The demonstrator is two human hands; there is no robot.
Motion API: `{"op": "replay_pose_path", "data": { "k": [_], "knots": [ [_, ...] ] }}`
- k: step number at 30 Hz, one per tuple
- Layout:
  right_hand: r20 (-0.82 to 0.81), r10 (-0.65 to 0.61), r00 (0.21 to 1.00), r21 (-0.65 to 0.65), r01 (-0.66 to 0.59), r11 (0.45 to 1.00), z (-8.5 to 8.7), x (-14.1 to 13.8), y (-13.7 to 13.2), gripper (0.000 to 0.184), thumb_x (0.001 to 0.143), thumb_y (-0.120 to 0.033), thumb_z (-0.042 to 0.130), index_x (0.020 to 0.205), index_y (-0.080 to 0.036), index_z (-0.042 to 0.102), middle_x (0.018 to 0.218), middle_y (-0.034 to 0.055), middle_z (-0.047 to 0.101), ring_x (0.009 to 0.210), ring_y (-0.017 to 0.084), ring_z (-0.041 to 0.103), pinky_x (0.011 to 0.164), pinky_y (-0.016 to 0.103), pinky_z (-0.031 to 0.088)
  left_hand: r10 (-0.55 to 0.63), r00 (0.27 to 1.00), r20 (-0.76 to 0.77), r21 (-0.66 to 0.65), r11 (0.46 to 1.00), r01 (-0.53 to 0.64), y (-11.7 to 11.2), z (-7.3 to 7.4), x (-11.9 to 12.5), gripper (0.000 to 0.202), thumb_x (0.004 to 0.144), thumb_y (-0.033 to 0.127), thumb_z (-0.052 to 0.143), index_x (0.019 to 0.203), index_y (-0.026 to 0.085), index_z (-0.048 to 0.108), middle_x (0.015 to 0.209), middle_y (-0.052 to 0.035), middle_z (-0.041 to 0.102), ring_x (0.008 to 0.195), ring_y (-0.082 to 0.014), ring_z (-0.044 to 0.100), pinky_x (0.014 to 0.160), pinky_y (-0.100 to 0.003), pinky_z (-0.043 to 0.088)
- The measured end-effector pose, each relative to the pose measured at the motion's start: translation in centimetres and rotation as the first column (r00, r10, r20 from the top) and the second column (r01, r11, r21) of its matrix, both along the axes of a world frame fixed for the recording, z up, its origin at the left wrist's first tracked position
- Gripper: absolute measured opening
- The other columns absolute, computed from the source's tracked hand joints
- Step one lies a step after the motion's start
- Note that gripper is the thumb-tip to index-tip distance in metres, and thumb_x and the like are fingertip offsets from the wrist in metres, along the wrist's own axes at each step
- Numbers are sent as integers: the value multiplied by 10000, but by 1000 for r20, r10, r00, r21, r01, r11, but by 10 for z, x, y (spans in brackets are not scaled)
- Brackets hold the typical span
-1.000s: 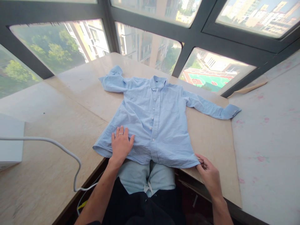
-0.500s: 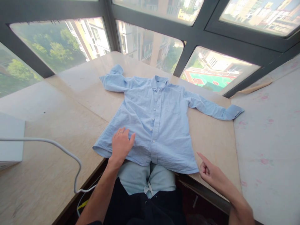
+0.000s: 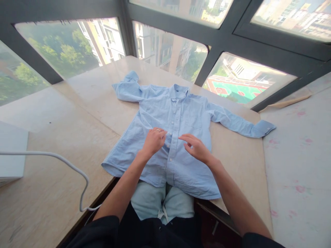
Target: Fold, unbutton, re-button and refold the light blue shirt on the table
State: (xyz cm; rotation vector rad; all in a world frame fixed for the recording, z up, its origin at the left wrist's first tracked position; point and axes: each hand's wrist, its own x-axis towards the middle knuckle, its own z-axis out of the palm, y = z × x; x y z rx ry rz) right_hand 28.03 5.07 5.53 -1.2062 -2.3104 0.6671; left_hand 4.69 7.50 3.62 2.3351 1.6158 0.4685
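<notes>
A light blue long-sleeved button-up shirt (image 3: 144, 120) lies front side up, its collar away from me and both sleeves spread out. My left hand (image 3: 155, 140) is over the left side of the front, fingertips close to the edge of the button placket (image 3: 174, 129). Its fingers are bent but a little apart, and I see nothing held. On the other side of the placket, my right hand (image 3: 195, 146) hovers with its index finger stretched toward it and the other fingers loosely curled. Small white buttons show down the front; the lower part of the placket lies closed.
The shirt rests on a pale ledge (image 3: 238, 155) below dark-framed windows. A white box (image 3: 12, 151) stands at the left edge, with a grey-white cable (image 3: 64, 161) arching in front of it. At right is a flower-patterned wall (image 3: 300, 155).
My left hand has moved right and forward from the lower shirt front. My right hand has come left from beside the hem to over the shirt, near the placket. The shirt lies much the same.
</notes>
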Motion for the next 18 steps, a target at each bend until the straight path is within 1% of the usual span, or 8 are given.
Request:
{"op": "replay_pose_path", "data": {
  "k": [2,4,6,7,9,12,15,18],
  "knots": [
    [99,100,990,17,-102,995,-8,-12,20,467,864,-72,430,1282,-208,587,1331,91,578,1077,200,611,905,336,506,-14,999,-34,-19,1000,14,20,2,4,320,939,204,477,1179,233,687,1155,-81,690,1154,-249,576,985,-387,438],
    [234,181,955,-7,-185,983,-11,-22,35,487,846,-34,434,1276,-214,574,1349,81,565,1145,208,588,915,333,494,-54,997,-54,-78,996,49,40,5,9,351,930,229,508,1255,232,641,1190,-90,663,1155,-242,583,977,-353,442],
    [375,223,900,-54,-219,974,-11,-29,45,445,842,-16,441,1212,-215,589,1264,72,603,1060,201,622,837,307,497,-70,994,-82,-173,983,55,57,9,16,390,929,313,538,1305,225,597,1238,-103,628,1127,-240,607,947,-328,458],
    [434,232,871,-72,-223,972,-10,-31,48,409,848,-16,443,1173,-212,595,1208,69,619,999,195,636,786,290,492,-57,993,-102,-220,975,33,64,11,19,401,932,372,536,1296,213,596,1248,-113,619,1106,-243,622,926,-323,467],
    [517,231,824,-79,-223,972,-7,-35,52,351,871,-27,443,1130,-207,598,1124,69,626,904,186,640,706,266,465,8,989,-145,-283,958,-49,75,13,27,447,942,485,489,1231,169,618,1226,-142,629,1068,-258,644,892,-327,481],
    [569,239,787,-67,-245,967,-3,-39,53,351,897,-50,449,1166,-222,597,1073,73,622,823,186,629,647,260,426,109,978,-176,-303,940,-159,89,13,40,551,938,573,432,1167,112,631,1145,-185,670,1055,-295,656,865,-347,494],
    [587,273,763,-83,-278,957,0,-43,53,340,921,-83,451,1158,-247,631,1041,68,633,775,192,619,629,268,402,141,971,-191,-308,931,-196,102,10,49,528,917,541,479,1166,105,642,1128,-206,686,1080,-310,653,864,-352,498],
    [601,283,747,-87,-291,953,1,-43,53,272,937,-131,453,1065,-230,672,1073,76,633,795,201,617,635,275,401,137,972,-192,-314,930,-193,115,7,53,392,906,385,509,1134,112,674,1122,-208,695,1080,-298,659,857,-344,500]
  ]
}}
